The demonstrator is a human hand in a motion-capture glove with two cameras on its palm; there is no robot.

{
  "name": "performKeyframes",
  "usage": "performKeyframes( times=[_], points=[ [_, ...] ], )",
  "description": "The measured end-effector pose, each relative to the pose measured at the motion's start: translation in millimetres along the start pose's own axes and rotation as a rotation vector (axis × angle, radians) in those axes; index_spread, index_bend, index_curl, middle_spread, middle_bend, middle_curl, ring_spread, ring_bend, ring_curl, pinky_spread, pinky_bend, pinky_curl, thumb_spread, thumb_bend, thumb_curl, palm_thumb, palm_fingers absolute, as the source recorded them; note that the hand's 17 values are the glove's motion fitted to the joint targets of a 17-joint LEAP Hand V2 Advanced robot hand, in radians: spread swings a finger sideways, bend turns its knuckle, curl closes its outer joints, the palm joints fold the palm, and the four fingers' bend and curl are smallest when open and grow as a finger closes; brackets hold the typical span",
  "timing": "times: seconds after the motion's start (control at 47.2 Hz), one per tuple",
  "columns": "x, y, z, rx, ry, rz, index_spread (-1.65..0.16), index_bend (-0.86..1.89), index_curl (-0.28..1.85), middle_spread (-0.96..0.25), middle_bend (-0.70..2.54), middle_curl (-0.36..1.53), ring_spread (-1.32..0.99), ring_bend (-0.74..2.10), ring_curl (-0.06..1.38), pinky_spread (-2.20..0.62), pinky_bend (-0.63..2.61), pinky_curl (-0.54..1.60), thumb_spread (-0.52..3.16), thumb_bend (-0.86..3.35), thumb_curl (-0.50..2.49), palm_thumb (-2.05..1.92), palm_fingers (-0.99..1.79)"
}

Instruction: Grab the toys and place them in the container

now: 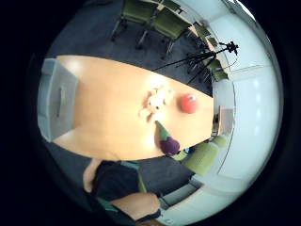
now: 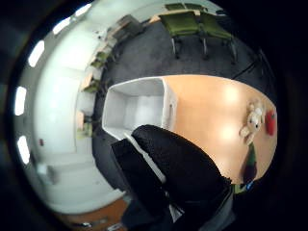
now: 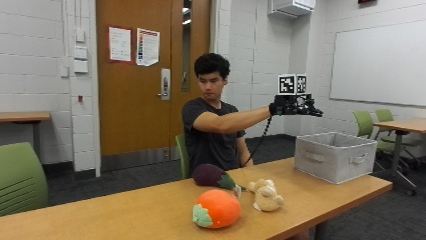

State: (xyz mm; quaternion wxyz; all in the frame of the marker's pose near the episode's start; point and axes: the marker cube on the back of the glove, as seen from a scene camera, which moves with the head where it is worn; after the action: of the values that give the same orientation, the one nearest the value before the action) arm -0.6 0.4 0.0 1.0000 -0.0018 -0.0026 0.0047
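In the outside view the person sits behind the tabletop (image 3: pixel 133 212) with the gloved right hand (image 3: pixel 293 106) raised high, above and a little to the left of the grey fabric container (image 3: pixel 335 156), which stands at the right end of the tabletop. The grip appears to be apart and carrying nothing: the fingers look stretched out toward the right, though the glove is dark and small here, so that is a cautious reading. In the thumb-side palm view the black fingers (image 2: pixel 173 163) lie straight across the picture with no toy between them.

3 toys lie together on the tabletop, well apart from the container: an orange tomato-like plush (image 3: pixel 216 209) nearest the front edge, a cream plush animal (image 3: pixel 267 195) just to its right, and a purple eggplant plush (image 3: pixel 212 176) behind them, nearer the person. The little-finger-side view shows the same 3 grouped at one end and the container (image 1: pixel 55 101) at the other.

The thumb-side view looks into the container (image 2: pixel 137 108), and the part of its inside that shows holds nothing. So, as far as can be judged, no toy is visibly put away and all 3 remain to be picked up.
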Motion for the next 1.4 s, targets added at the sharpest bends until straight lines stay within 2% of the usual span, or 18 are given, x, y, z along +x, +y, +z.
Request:
performKeyframes(
  times=[0.127,0.275,0.551,0.826,1.102,1.399],
  points=[
    [0,1,0,0.002,-0.009,-0.002,-0.14,0.23,0.11,-0.06,0.22,0.09,-0.17,0.17,0.03,-0.08,0.39,0.13,0.68,-0.10,0.00,-0.14,0.11],
    [1,3,-1,0.004,-0.019,0.000,-0.18,0.23,0.17,-0.08,0.22,0.14,-0.23,0.18,0.06,-0.10,0.40,0.18,0.89,-0.10,0.02,-0.15,0.09],
    [23,5,-6,0.031,-0.009,-0.005,-0.21,0.23,0.26,-0.10,0.23,0.22,-0.28,0.19,0.10,-0.12,0.41,0.23,1.03,-0.10,0.03,-0.15,0.06],
    [119,-5,4,0.073,-0.010,0.075,-0.23,0.22,0.32,-0.11,0.24,0.27,-0.30,0.19,0.13,-0.12,0.39,0.27,1.06,-0.10,0.04,-0.15,0.08],
    [203,-17,63,0.035,-0.054,0.165,-0.25,0.25,0.38,-0.13,0.22,0.31,-0.32,0.18,0.16,-0.13,0.38,0.29,1.06,-0.10,0.06,-0.14,0.09],
    [240,-27,170,-0.101,-0.070,0.194,-0.28,0.31,0.43,-0.12,0.18,0.32,-0.32,0.17,0.17,-0.13,0.40,0.32,1.01,-0.10,0.07,-0.15,0.02]
  ],
)
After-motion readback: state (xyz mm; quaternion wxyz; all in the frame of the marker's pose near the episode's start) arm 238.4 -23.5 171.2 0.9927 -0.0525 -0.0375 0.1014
